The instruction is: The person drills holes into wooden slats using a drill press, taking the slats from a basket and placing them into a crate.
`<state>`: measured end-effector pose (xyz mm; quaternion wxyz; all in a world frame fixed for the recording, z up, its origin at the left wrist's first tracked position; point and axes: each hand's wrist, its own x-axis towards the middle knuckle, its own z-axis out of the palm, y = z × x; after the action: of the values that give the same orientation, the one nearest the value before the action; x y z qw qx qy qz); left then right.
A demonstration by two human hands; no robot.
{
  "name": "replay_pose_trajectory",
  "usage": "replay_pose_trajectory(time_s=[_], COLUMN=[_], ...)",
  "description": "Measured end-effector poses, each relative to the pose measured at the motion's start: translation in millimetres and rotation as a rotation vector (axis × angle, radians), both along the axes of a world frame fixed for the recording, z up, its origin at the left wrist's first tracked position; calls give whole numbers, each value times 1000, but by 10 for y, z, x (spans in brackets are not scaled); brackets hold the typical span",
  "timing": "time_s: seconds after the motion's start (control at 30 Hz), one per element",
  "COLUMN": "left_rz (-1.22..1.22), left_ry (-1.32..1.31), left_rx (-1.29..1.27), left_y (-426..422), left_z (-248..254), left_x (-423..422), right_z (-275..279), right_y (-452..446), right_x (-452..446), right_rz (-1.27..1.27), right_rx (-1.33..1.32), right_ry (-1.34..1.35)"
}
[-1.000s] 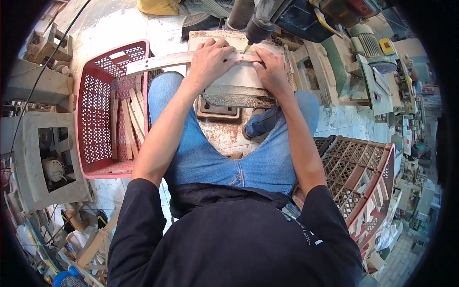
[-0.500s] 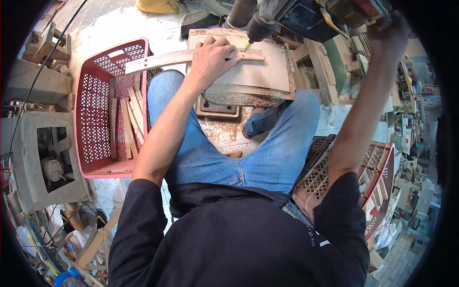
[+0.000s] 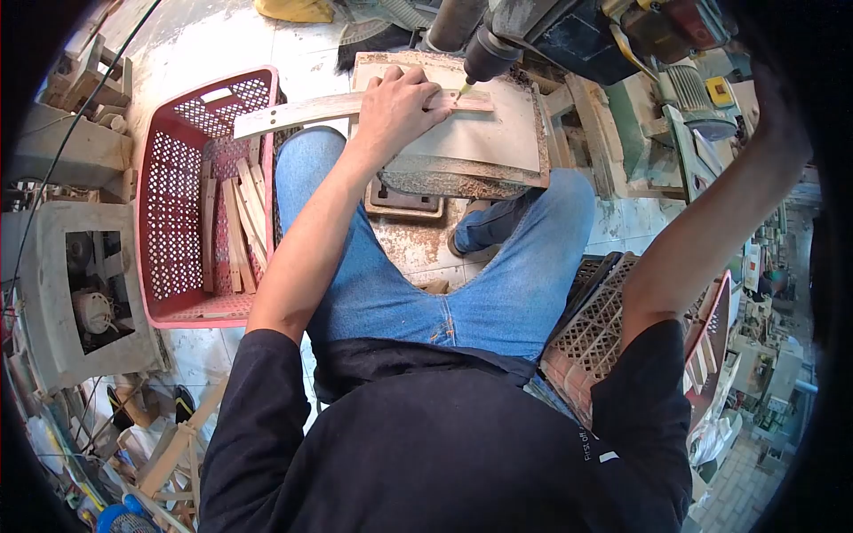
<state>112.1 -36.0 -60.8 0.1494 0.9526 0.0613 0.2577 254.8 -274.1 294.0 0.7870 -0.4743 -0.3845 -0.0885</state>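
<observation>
My left hand grips a pale, slightly curved wooden strip, pressing it down on the board-topped drill press table. Dark holes show near both ends of the strip. Just right of my fingers, the drill bit under the black chuck meets the strip's right end; how deep it sits I cannot tell. My right hand is raised at the upper right, beside the drill press head. It is dark and partly lost at the view's edge, so its fingers and anything in them are hidden.
A red plastic basket with several wooden strips stands left of my legs. Another basket with strips is at my right. Sawdust lies on the table and floor. A machine housing stands far left, and a black cable hangs there.
My right hand has moved outward to the right, away from the drill press head, into the dark edge of view. My left hand and the strip have stayed in place.
</observation>
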Motion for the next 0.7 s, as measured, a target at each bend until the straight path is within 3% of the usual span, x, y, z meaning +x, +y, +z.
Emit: replay_pose_trajectory(time_s=[0.07,0.17,0.27,0.33,0.4,0.43,0.53,0.6,0.7], left_rz=[5,13,17,6,-1,-3,-8,-13,-19], left_ry=[-12,47,105,25,-20,-25,7,19,-8], left_rx=[-7,4,17,-15,-32,-31,-22,-26,-36], left_y=[-6,-8,-3,-6,-6,1,9,11,21], left_z=[-25,9,33,7,-14,-18,1,4,-16], left_x=[4,-7,-9,-12,-10,-6,-13,-16,-12], right_z=[-70,-67,-197,-244,-286,-319,-276,-303,-455], right_y=[-161,-308,-366,-206,-166,-200,-842,-943,-859], right_x=[-162,-102,-226,-508,-590,-574,-161,-136,-270], right_rz=[-27,255,191,-173,-337,-321,118,232,13], right_rx=[-164,-55,-44,26,96,131,105,69,62], right_ry=[-170,117,110,52,19,15,170,221,153])
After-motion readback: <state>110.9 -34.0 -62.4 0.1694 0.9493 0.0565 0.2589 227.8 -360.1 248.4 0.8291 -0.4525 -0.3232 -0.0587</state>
